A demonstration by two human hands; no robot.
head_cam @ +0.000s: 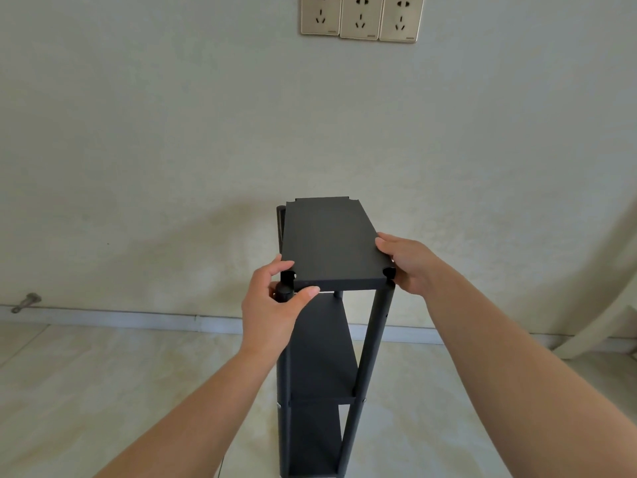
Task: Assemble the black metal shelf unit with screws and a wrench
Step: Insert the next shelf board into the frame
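I note a pale wall (172, 150), three sockets (360, 17) at top centre, glossy beige floor tiles (103, 391) below.

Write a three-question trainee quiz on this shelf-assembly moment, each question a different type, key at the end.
1. True or false: the top panel sits level on all the posts.
2. Multiple choice: the left hand is at the A) near-left post top B) middle shelf C) wall sockets.
3. Fill in: the right hand holds the panel's near-____ corner.

Key
1. False: its near-left corner sits above the post top, with a gap under the front edge.
2. A
3. right
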